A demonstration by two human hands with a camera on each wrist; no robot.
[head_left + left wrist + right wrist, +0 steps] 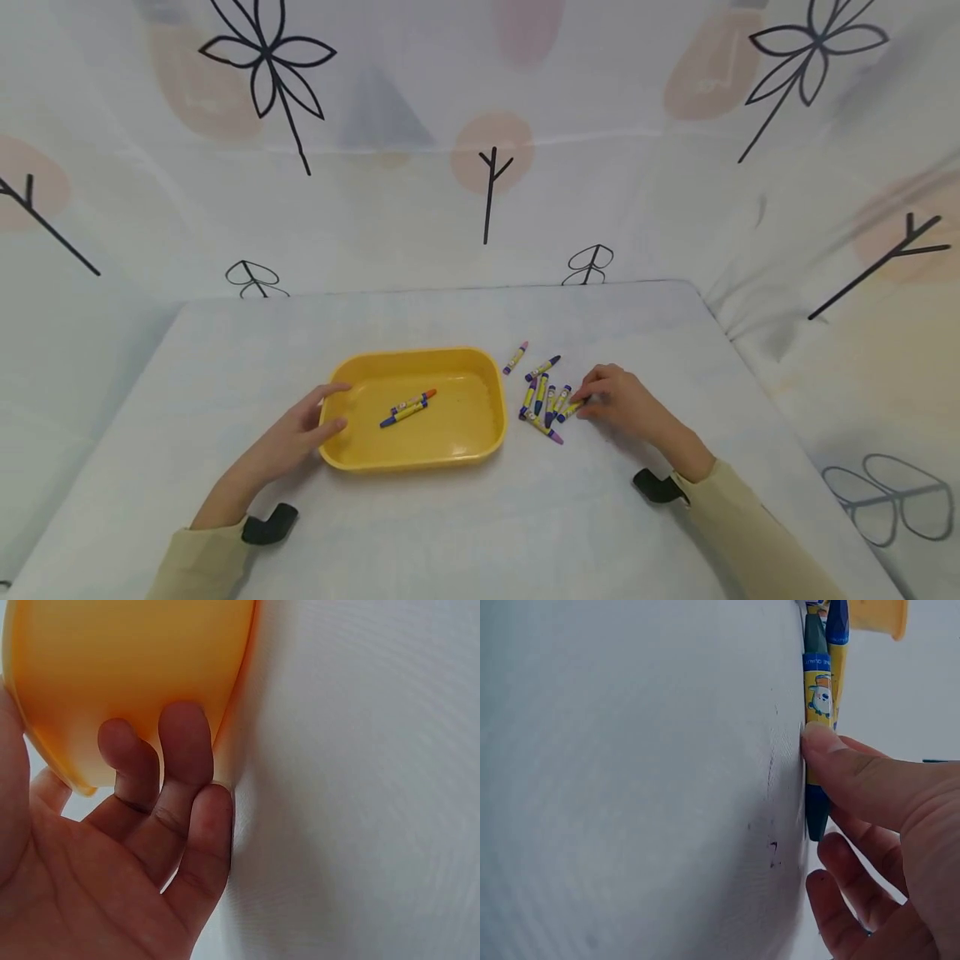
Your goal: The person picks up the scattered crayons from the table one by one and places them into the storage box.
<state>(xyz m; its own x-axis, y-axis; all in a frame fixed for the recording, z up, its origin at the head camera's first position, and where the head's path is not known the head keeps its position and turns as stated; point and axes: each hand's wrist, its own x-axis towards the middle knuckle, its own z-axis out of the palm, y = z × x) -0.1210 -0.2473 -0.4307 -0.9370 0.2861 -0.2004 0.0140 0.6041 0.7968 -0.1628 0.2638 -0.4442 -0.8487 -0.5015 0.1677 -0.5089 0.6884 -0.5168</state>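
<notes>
My left hand (294, 435) grips the left end of a shallow yellow tray (459, 421), its thumb at the rim. In the left wrist view several of its fingers lie against the tray's outer wall (135, 660). Inside the tray lie an orange crayon (408, 403) and a blue crayon (403, 415), side by side. To the right, my right hand (628, 407) pinches a dark green crayon (819, 694) with a yellow wrapper between thumb and finger. That crayon is low at the cloth, beside a loose pile of crayons (542, 393).
A pink crayon (516, 358) and a dark blue crayon (543, 368) lie at the pile's far side. A purple-tipped crayon (545, 428) lies at its near side. White cloth covers the table (480, 533), and a patterned sheet (390, 208) hangs behind.
</notes>
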